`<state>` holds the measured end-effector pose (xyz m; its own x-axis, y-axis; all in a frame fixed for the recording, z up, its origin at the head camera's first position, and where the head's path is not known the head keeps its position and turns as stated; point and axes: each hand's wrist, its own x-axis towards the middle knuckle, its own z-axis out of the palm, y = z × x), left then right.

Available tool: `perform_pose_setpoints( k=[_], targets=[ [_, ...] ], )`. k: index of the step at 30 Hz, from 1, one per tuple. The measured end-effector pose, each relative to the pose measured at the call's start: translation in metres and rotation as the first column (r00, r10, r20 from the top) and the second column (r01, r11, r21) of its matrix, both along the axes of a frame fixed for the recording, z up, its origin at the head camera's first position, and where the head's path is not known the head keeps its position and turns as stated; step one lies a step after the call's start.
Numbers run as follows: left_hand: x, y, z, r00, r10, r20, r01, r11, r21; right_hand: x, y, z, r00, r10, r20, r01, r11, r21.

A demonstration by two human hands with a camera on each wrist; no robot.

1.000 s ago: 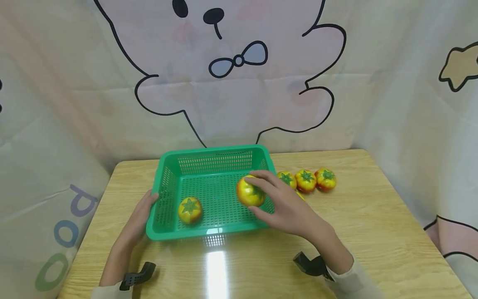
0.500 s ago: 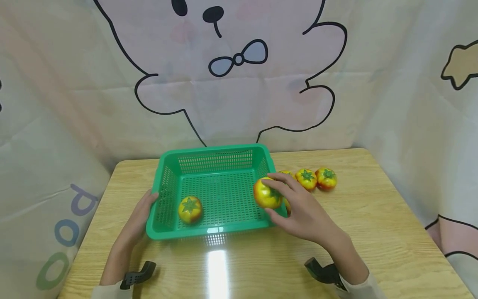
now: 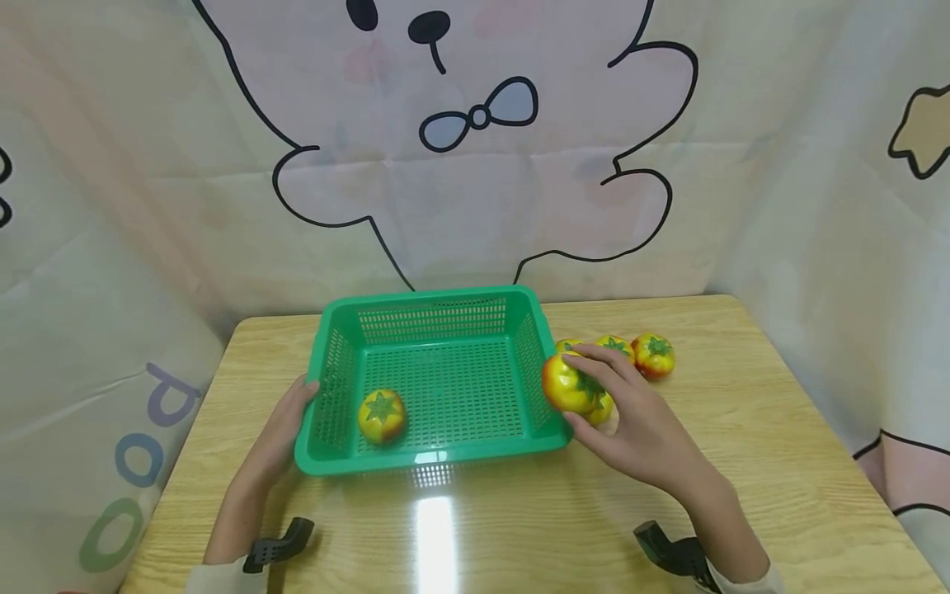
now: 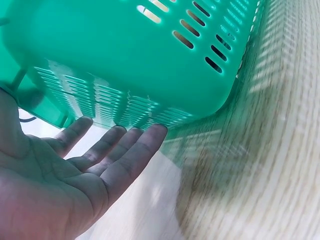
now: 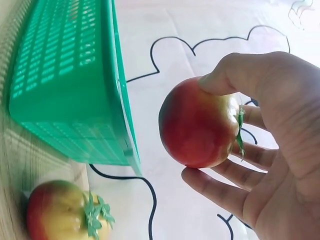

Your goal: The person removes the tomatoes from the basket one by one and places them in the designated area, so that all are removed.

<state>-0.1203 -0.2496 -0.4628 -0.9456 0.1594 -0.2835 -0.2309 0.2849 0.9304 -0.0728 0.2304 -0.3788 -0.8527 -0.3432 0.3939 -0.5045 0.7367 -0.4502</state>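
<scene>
My right hand (image 3: pixel 646 425) pinches a glossy red and yellow tomato (image 3: pixel 566 384) between thumb and fingers, just beyond the right rim of a green plastic basket (image 3: pixel 438 458). The right wrist view has this held tomato (image 5: pixel 197 122) off the table, apart from the basket wall. Below it sits a second tomato (image 5: pixel 62 212), partly hidden in the head view. At the basket's left side, my left hand (image 3: pixel 278 429) holds the rim; its fingers (image 4: pixel 132 157) lie along the outer wall. Inside the basket, a lone tomato (image 3: pixel 382 416) rests at the front left.
Behind my right hand, a row of tomatoes stands on the wooden table (image 3: pixel 519 528), the rightmost tomato (image 3: pixel 654 356) fully visible. A printed cloth backdrop (image 3: pixel 475 206) hangs behind the table's far edge and at both sides.
My right hand has carried its tomato rightward, from above the basket's inside to outside its right rim. The left hand and the basket have stayed in place.
</scene>
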Motion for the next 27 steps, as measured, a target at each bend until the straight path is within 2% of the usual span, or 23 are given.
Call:
perform_pose_setpoints(
  k=[9, 20, 27],
  targets=[
    [0.0, 0.001, 0.0, 1.0, -0.005, -0.012, 0.005, 1.0, -0.008, 0.002, 0.017, -0.009, 1.0, -0.03, 0.002, 0.03, 0.998, -0.05],
    [0.0, 0.003, 0.001, 1.0, 0.005, 0.007, -0.005, 0.999, -0.032, 0.0, 0.04, -0.025, 0.997, -0.081, 0.009, 0.081, 0.994, -0.075],
    [0.001, 0.001, 0.001, 1.0, 0.002, -0.003, -0.002, 1.0, -0.007, -0.004, 0.052, -0.03, 0.995, -0.096, 0.012, 0.096, 0.993, -0.072]
  ],
)
